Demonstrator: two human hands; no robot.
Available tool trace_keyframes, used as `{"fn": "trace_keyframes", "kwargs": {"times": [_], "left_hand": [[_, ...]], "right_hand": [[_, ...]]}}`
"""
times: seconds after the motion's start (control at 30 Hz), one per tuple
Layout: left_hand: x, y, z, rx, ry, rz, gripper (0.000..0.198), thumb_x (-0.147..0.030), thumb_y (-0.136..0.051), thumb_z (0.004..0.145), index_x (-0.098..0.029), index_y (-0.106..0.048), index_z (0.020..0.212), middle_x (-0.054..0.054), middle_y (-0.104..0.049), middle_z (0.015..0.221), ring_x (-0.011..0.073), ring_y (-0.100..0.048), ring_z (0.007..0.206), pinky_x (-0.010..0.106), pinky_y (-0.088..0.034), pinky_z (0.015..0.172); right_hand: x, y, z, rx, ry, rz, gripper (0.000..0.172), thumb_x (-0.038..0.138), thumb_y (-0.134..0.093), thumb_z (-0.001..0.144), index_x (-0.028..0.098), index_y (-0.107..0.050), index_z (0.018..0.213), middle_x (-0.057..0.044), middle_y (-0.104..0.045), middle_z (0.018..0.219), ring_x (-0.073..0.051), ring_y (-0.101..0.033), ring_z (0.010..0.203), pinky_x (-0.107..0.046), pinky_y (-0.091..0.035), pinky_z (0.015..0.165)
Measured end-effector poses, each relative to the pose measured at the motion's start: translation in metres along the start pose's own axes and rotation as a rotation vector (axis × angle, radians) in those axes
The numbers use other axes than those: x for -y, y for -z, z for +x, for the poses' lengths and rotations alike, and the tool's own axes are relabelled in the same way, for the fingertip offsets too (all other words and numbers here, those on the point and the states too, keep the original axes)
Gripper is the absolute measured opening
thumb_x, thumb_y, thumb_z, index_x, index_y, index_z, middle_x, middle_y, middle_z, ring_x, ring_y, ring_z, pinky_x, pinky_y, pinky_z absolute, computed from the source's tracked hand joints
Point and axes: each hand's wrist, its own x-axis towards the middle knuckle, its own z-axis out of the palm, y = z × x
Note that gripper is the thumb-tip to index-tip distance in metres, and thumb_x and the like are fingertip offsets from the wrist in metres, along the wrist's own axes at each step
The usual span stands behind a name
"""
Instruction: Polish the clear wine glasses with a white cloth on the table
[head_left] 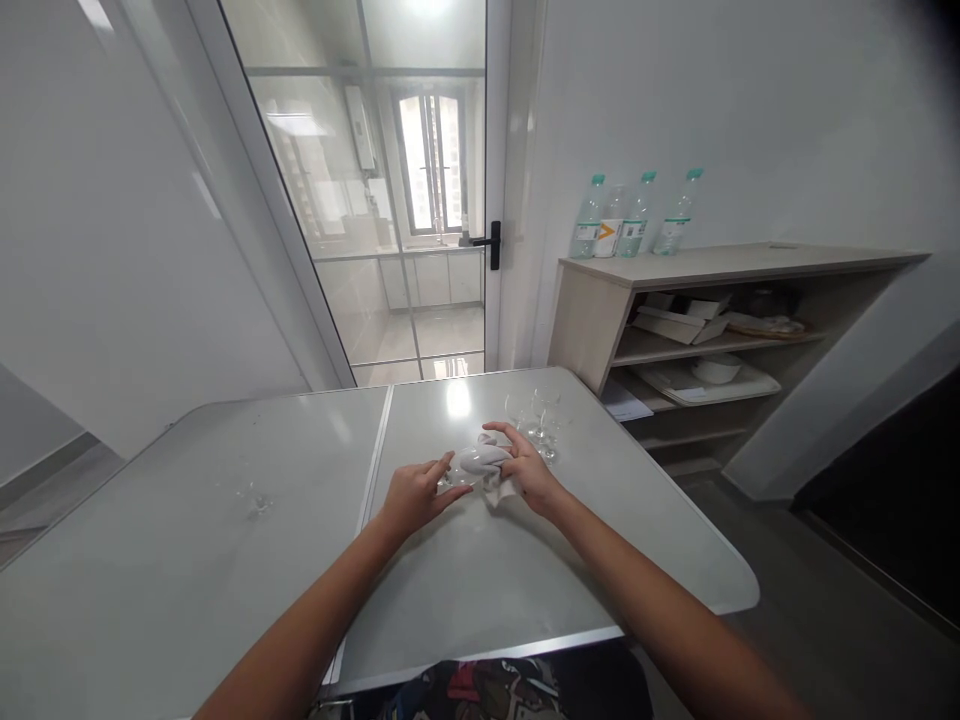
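My left hand (416, 492) is closed around the lower end of a clear stemmed glass (470, 461), which lies on its side above the table. Most of the stem and foot is hidden by my fingers. My right hand (531, 472) grips a white cloth (501, 489) at the glass's bowl. Some of the cloth shows white through the bowl, and a loose end hangs below. Several clear stemmed glasses (541, 425) stand just beyond my right hand. Another clear glass (259, 502) is on the left half of the table.
The pale glossy table (465, 580) has a metal seam (381, 425) across it. Right of it stands a wooden shelf unit (592, 310), with several plastic bottles (634, 225) on top and a white bowl (715, 368) inside. A glass door (420, 330) is behind the table.
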Motion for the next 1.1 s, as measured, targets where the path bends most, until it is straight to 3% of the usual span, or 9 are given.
{"fn": "trace_keyframes", "kwargs": {"times": [0.07, 0.2, 0.3, 0.5, 0.67, 0.8, 0.97, 1.03, 1.1], "left_hand": [[-0.002, -0.001, -0.001, -0.003, -0.014, 0.001, 0.055, -0.06, -0.061, 0.093, -0.016, -0.066, 0.125, 0.004, -0.078, 0.077, 0.0138, -0.065, 0.053, 0.024, -0.042, 0.055], [-0.008, 0.001, -0.002, 0.052, -0.094, -0.01, 0.054, -0.056, -0.063, 0.092, -0.014, -0.067, 0.124, 0.007, -0.078, 0.081, 0.0164, -0.069, 0.059, 0.026, -0.042, 0.056], [-0.007, 0.003, -0.001, 0.126, -0.062, -0.073, 0.055, -0.057, -0.066, 0.09, -0.015, -0.068, 0.124, 0.007, -0.079, 0.082, 0.0169, -0.069, 0.06, 0.025, -0.043, 0.058], [-0.005, 0.013, 0.011, 0.242, 0.288, -0.462, 0.057, -0.06, -0.079, 0.075, -0.021, -0.075, 0.116, 0.004, -0.078, 0.084, 0.013, -0.063, 0.056, 0.024, -0.047, 0.061], [-0.012, 0.024, 0.022, 0.405, 0.538, -0.885, 0.056, -0.061, -0.075, 0.079, -0.014, -0.077, 0.109, 0.003, -0.071, 0.071, 0.0104, -0.055, 0.046, 0.024, -0.043, 0.051], [-0.009, 0.024, 0.022, 0.398, 0.541, -0.842, 0.06, -0.064, -0.072, 0.08, -0.012, -0.077, 0.11, 0.005, -0.072, 0.07, 0.012, -0.057, 0.047, 0.024, -0.043, 0.05], [-0.001, 0.015, 0.01, 0.141, 0.184, -0.248, 0.059, -0.062, -0.072, 0.082, -0.018, -0.073, 0.121, 0.011, -0.079, 0.089, 0.0182, -0.068, 0.065, 0.026, -0.048, 0.063], [-0.002, 0.01, 0.005, 0.121, 0.06, -0.156, 0.055, -0.06, -0.069, 0.087, -0.018, -0.072, 0.123, 0.013, -0.079, 0.095, 0.0202, -0.071, 0.072, 0.026, -0.048, 0.064], [-0.004, 0.006, 0.003, 0.122, 0.045, -0.164, 0.054, -0.058, -0.069, 0.087, -0.018, -0.072, 0.123, 0.013, -0.079, 0.095, 0.0201, -0.071, 0.072, 0.026, -0.047, 0.064]], "right_hand": [[0.0, -0.003, -0.002, 0.041, 0.006, -0.037, 0.085, 0.007, -0.051, 0.055, 0.028, -0.048, 0.138, 0.003, -0.065, 0.08, -0.015, -0.056, 0.065, -0.022, -0.038, 0.055], [0.003, -0.004, -0.008, 0.296, 0.063, -0.207, 0.085, 0.006, -0.05, 0.066, 0.028, -0.042, 0.148, 0.003, -0.065, 0.082, -0.017, -0.057, 0.074, -0.024, -0.041, 0.064], [0.003, -0.001, -0.008, 0.379, 0.126, -0.315, 0.081, 0.005, -0.048, 0.07, 0.026, -0.043, 0.148, 0.001, -0.067, 0.086, -0.018, -0.058, 0.078, -0.028, -0.043, 0.071], [-0.004, 0.005, 0.001, 0.236, 0.281, -0.432, 0.064, 0.004, -0.043, 0.065, 0.021, -0.062, 0.124, 0.001, -0.068, 0.083, -0.017, -0.06, 0.075, -0.028, -0.043, 0.071], [-0.001, 0.007, -0.001, 0.145, 0.472, -0.504, 0.054, 0.006, -0.042, 0.067, 0.021, -0.068, 0.111, 0.003, -0.063, 0.071, -0.015, -0.056, 0.069, -0.028, -0.042, 0.071], [0.009, 0.004, -0.005, 0.194, 0.233, -0.315, 0.055, 0.009, -0.048, 0.065, 0.022, -0.066, 0.115, 0.001, -0.066, 0.08, -0.015, -0.055, 0.067, -0.025, -0.038, 0.061], [0.016, 0.003, -0.006, 0.136, -0.109, -0.068, 0.084, 0.008, -0.051, 0.053, 0.027, -0.054, 0.135, 0.0, -0.067, 0.088, -0.019, -0.063, 0.074, -0.025, -0.042, 0.06], [0.013, 0.003, -0.006, 0.088, -0.173, -0.056, 0.087, 0.008, -0.051, 0.052, 0.027, -0.052, 0.137, 0.002, -0.063, 0.079, -0.018, -0.061, 0.068, -0.024, -0.041, 0.058], [0.009, 0.003, -0.006, 0.097, -0.154, -0.082, 0.088, 0.007, -0.05, 0.053, 0.028, -0.051, 0.138, 0.003, -0.062, 0.079, -0.017, -0.058, 0.067, -0.023, -0.039, 0.056]]}}
